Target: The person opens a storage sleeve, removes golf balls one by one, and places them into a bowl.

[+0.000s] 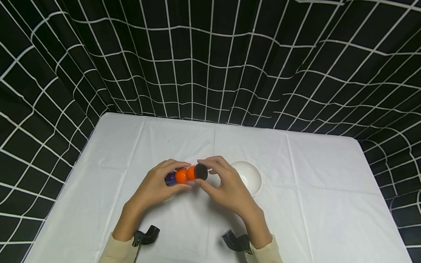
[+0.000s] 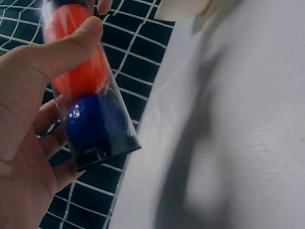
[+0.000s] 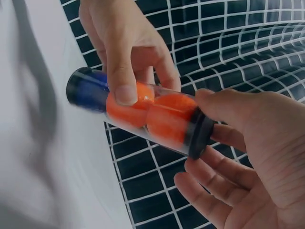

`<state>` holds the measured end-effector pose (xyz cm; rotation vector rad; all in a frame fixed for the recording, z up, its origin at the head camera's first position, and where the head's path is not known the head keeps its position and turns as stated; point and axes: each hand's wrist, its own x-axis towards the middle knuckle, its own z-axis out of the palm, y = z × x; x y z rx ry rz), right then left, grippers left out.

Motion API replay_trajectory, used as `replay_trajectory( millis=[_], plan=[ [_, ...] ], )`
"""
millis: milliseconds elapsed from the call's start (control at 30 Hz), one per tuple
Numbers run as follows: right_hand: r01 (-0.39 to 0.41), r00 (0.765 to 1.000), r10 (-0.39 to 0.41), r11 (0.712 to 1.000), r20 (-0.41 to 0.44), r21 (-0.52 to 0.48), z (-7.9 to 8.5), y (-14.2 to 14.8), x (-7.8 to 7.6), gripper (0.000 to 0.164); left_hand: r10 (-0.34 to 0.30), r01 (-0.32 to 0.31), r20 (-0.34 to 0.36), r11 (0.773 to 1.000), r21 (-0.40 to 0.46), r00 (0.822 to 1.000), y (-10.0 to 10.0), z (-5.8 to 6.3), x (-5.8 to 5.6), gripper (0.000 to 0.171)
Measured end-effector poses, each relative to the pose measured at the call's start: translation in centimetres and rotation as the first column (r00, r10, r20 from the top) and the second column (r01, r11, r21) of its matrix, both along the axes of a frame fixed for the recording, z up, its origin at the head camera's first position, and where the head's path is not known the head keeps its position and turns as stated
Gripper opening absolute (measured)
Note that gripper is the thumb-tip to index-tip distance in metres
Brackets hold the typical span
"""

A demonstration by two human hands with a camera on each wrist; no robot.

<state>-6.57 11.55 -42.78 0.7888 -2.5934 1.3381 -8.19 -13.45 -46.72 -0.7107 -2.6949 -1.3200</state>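
Note:
A clear plastic tube (image 1: pixel 186 174) with black ends holds two orange balls (image 3: pixel 171 119) and one blue ball (image 2: pixel 95 121). It is held off the white table, lying nearly level in the head view. My left hand (image 1: pixel 154 184) grips the tube around its middle, with the thumb laid across the orange part. At the tube's right end, my right hand (image 1: pixel 228 184) pinches the black cap (image 3: pixel 202 134) between thumb and fingers. In the right wrist view, the lower fingers (image 3: pixel 205 191) of that hand spread below the cap. The cap appears seated on the tube.
A white bowl (image 1: pixel 254 179) stands on the white-covered table (image 1: pixel 329 204), just beyond and right of my right hand. Black curtains (image 1: pixel 210 65) with a white grid rise behind the table and at both sides. Each wrist wears a black mount (image 1: pixel 146 235).

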Motion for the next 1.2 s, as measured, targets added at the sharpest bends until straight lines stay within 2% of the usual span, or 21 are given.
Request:
replay_trajectory(
  millis=[100,233,400,600,833,1200],
  plan=[
    [-0.006,1.000,0.006,0.999,0.020,-0.032,0.0,-0.1,0.0,0.045,0.016,-0.017,-0.066,0.999,-0.029,0.998,-0.2,0.4,0.1,0.056],
    [0.026,0.997,-0.022,0.998,0.070,-0.060,0.2,-0.3,0.1,0.042,0.021,-0.031,-0.154,0.998,-0.062,0.988,-0.3,0.8,0.1,0.054],
    [0.058,0.994,-0.050,0.994,0.093,-0.088,0.2,-0.5,0.3,0.041,0.025,-0.045,-0.211,0.995,-0.093,0.977,-0.4,1.1,0.3,0.052],
    [0.054,0.995,-0.040,0.987,0.096,-0.153,0.3,-0.6,0.3,0.038,0.022,-0.047,-0.228,0.993,-0.105,0.973,-0.5,1.5,0.5,0.053],
    [0.048,0.990,-0.014,0.967,0.137,-0.249,0.3,-0.7,0.3,0.037,0.021,-0.045,-0.235,0.994,-0.096,0.972,-0.5,1.7,0.5,0.051],
    [0.079,0.972,-0.011,0.956,0.236,-0.281,0.2,-0.8,0.3,0.038,0.026,-0.049,-0.221,0.994,-0.097,0.975,-0.6,1.9,0.6,0.050]
  ],
)
